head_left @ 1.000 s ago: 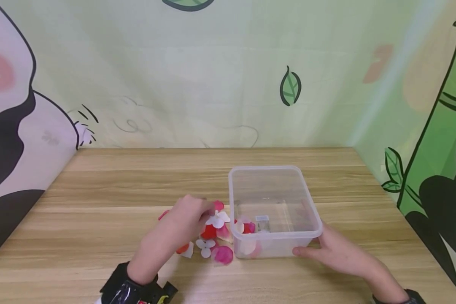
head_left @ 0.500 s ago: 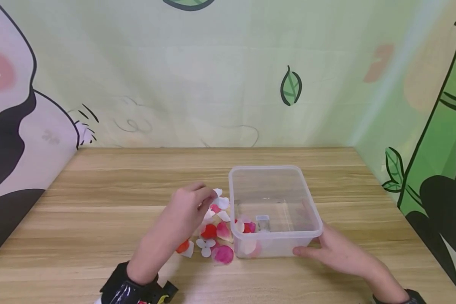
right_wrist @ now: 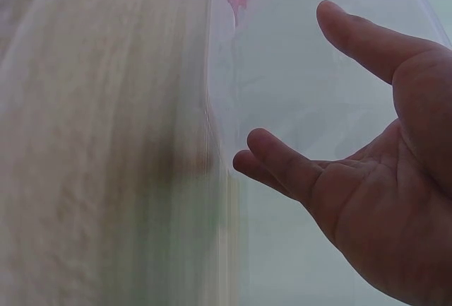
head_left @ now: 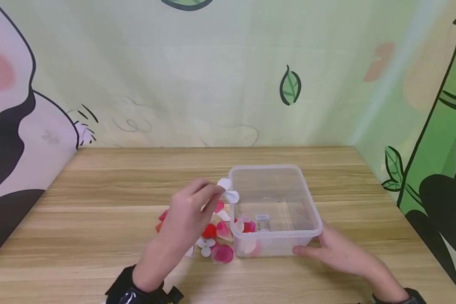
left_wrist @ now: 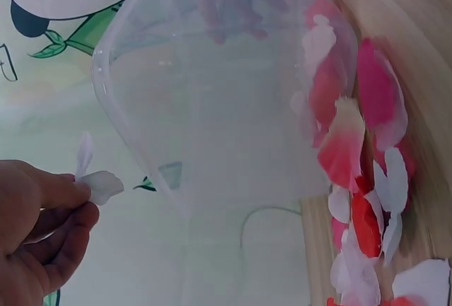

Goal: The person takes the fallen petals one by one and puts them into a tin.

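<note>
Step in hand, by my reading: bringing the white bloom (head_left: 233,196) over the box's left rim. In the head view one lobe overlaps the rim of the box (head_left: 275,233); in the left wrist view bloom and wall stand apart. Clearance above the rim hard to judge.

To do it well: lift a little more, so the lobes pass over the edge without catching. Carry to the middle of the opening before letting go; thin stuff like this would likely drift or cling to the wall if dropped at the edge. Lower it inside, then part the fingers cleanly. Keep the sleeve side of the wrist off the loose petals (head_left: 222,254) on the counter (head_left: 98,190), which lie beside and against the box's left wall. A few petals (head_left: 248,228) show through the plastic at the near left corner.

Grip, left hand (head_left: 190,207): thumb and forefinger together, a fine pinch at one edge of the bloom, lobes free beyond the tips. Light pressure should suffice; a harder squeeze may crease it.

Grip, right hand (head_left: 334,251): wide apart, thumb along the near wall, fingers out past the right-hand corner. Steadying the box, it seems, not clamping. Good brace; best kept low, clear of the opening.
</note>
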Available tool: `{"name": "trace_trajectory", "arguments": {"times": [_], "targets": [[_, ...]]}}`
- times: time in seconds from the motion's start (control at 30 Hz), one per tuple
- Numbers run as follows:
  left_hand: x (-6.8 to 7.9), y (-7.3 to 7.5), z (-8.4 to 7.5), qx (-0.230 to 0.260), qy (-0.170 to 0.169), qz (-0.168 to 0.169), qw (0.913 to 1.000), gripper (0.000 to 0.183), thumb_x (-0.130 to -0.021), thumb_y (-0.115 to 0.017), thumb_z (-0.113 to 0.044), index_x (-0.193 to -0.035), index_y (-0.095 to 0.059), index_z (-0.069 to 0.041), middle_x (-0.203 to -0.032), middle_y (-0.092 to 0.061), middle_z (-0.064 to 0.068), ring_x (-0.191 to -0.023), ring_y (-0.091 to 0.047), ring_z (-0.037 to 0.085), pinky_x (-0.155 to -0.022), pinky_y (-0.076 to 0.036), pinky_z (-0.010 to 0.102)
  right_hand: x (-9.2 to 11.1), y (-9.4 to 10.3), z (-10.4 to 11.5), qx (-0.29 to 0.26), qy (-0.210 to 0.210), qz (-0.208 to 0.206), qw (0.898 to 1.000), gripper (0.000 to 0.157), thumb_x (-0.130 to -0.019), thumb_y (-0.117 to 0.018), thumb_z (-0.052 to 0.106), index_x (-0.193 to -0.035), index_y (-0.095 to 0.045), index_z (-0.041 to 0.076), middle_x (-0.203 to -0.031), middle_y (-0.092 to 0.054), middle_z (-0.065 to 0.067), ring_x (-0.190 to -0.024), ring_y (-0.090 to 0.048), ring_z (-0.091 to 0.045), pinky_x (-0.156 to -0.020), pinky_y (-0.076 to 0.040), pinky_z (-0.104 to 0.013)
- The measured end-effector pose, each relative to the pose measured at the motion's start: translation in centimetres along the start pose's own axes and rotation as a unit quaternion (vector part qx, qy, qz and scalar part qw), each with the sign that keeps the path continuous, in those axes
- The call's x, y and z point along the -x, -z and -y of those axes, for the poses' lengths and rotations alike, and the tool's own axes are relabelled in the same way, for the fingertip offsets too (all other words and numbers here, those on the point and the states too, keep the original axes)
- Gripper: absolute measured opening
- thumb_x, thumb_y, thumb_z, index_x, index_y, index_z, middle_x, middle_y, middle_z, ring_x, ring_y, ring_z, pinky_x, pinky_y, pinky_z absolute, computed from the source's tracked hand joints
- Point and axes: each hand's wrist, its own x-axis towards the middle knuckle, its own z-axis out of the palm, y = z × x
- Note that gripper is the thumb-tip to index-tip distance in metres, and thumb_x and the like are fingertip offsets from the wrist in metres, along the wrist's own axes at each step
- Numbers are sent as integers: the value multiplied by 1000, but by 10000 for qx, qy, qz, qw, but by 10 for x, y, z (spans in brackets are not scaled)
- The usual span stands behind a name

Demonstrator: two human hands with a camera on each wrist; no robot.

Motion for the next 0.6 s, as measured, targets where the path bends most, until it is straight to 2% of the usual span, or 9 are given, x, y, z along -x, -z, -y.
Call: {"name": "trace_trajectory", "arguments": {"times": [0.1, 0.43, 0.6], "targets": [[0, -3, -6, 82, -102, -35, 9999, 26, -75, -87, 9, -97, -78, 1, -93, -71, 8, -82, -71, 19, -73, -59, 25, 0, 0, 0, 2, -28, 12, 10000, 101, -91, -81, 25, -162, -14, 3, -140, -56, -17, -117, -62, -23, -95, -53, -37], [1, -17, -18, 287, -784, -124, 9964, 24, -76, -85, 11, -96, -77, 0, -92, -69, 7, -79, -68, 19, -73, -58, 21, 1, 0, 1, 112, -101, -2, 9999, 106, -90, -81, 28, -163, -9, 1, -140, -56, -18, -118, -61, -22, -97, -51, -35], [2, -19, -21, 266, -815, 97, 9963, 23, -78, -84, 10, -97, -77, 0, -95, -69, 8, -85, -68, 21, -77, -58, 22, 1, 0, 1, 108, -118, -11, 9999, 106, -90, -81, 27, -163, -9, 1, -140, -55, -18, -118, -61, -23, -97, -51, -35]]}}
